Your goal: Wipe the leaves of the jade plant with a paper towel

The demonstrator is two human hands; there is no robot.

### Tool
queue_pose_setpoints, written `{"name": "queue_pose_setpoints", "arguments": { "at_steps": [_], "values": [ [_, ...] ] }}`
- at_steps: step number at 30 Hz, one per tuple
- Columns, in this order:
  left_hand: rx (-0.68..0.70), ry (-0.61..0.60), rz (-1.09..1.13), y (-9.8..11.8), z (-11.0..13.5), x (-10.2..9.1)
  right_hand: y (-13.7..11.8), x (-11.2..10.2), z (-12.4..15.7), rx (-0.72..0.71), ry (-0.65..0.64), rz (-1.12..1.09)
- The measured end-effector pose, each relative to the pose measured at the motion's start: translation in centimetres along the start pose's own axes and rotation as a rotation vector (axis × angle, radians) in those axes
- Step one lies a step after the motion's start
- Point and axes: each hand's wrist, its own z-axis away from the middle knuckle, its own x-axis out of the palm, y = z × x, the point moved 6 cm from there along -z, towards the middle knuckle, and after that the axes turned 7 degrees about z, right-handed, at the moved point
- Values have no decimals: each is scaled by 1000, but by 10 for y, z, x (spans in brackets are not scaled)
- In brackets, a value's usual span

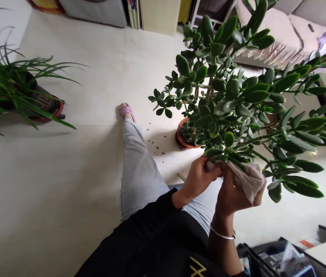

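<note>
Jade plant leaves [229, 139] against both hands [199, 179] (crumpled cloth [248, 181] in the right)

The person is wearing a black top [148, 240] with a thin gold marking [197, 267] on its front. Beyond that top, pale grey cropped trousers [141, 173] and a pink slide sandal [127, 111] are showing, and a thin silver bangle [223, 233] is circling one wrist [220, 219].

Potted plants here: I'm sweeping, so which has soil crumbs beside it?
The jade plant in the terracotta pot: crumbs lie on the tiles beside it. The spiky plant in the dark pot on a red saucer has none visible.
</note>
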Motion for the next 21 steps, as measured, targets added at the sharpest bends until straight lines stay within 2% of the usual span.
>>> {"name": "queue_pose_setpoints", "arguments": {
  "at_steps": [4,8,11,13,15,17,19,21],
  "values": [
    [14,-22,-5,2,0,5,1,2,0,14,93,27],
    [5,-63,10,11,3,8,2,-1,-3,37,105,97],
    [-20,-84,-3,13,9,1,1,-2,-7,32,77,104],
    [1,-45,-50,16,16,-11,1,-3,-8,33,59,87],
    [136,72,-118,27,23,-26,1,-2,-7,44,32,83],
    [411,179,-225,48,34,-35,2,0,-4,58,-13,104],
    [709,181,-405,71,46,-28,3,1,0,73,-53,121],
    [902,125,-644,86,50,-11,6,0,3,91,-71,127]
  ]
}}
